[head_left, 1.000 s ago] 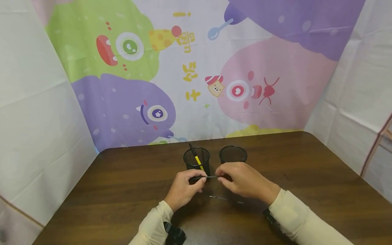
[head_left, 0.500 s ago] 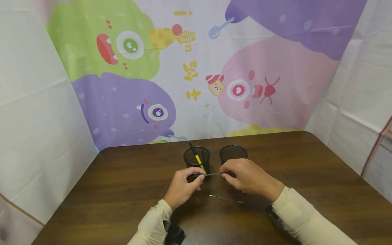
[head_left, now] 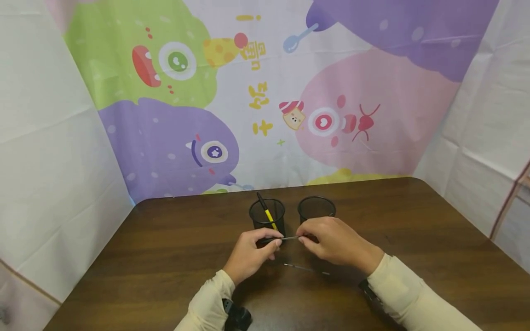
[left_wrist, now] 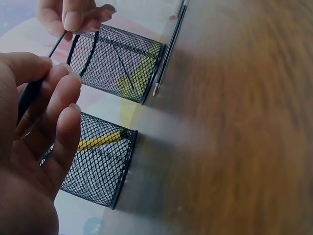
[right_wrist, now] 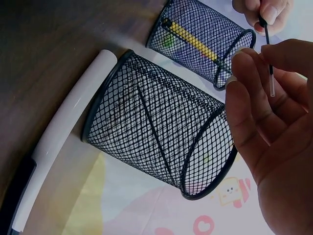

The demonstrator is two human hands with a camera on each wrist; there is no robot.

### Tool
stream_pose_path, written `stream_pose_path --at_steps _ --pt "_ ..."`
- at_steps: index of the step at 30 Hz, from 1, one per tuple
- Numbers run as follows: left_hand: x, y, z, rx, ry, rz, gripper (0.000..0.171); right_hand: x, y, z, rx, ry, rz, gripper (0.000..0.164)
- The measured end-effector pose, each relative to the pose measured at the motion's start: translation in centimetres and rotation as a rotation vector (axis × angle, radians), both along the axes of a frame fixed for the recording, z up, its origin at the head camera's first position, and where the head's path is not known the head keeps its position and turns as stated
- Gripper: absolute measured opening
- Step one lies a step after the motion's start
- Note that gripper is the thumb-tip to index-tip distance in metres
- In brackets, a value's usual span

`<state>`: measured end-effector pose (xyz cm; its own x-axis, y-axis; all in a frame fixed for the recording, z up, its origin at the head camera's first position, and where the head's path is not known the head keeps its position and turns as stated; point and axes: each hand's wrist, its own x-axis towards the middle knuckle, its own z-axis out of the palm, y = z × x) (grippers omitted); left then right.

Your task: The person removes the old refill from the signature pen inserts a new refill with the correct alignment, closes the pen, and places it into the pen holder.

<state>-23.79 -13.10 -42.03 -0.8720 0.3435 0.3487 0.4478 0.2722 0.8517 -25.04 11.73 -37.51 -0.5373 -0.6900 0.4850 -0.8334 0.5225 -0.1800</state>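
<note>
While the left hand (head_left: pixel 248 253) is pinching a black barrel (left_wrist: pixel 30 93), the right hand (head_left: pixel 337 242) is pinching its thin rod (right_wrist: pixel 272 87), probably light, slippery, best held just beside the left fingers (left_wrist: pixel 67 93).

Head view: right hand (head_left: pixel 334 241) partly hides right cup (head_left: pixel 316 209).

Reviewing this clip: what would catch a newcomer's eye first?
First, the white backdrop printed with colourful one-eyed cartoon monsters, hanging behind the dark brown wooden table. Then, above the table, the bare left hand and right hand, pinching a slim dark pen-like rod between them. Just beyond stand two round black mesh cups, the left one in the head view holding a slanting black-and-yellow pen.
</note>
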Motion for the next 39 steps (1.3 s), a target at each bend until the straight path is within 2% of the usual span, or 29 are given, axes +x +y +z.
stream_pose_path --at_steps 6,13,39 --pt "0.3 0.4 0.4 -0.013 -0.005 0.003 0.015 0.0 -0.2 -0.1 0.000 0.009 0.011 0.005" --pt "1.9 0.9 2.5 -0.010 -0.009 -0.032 0.014 0.3 -0.4 -0.2 0.005 0.015 0.030 0.006" --pt "2.3 1.4 3.0 -0.026 -0.009 -0.054 0.016 0.5 -0.6 -0.5 0.014 -0.010 0.061 0.011"
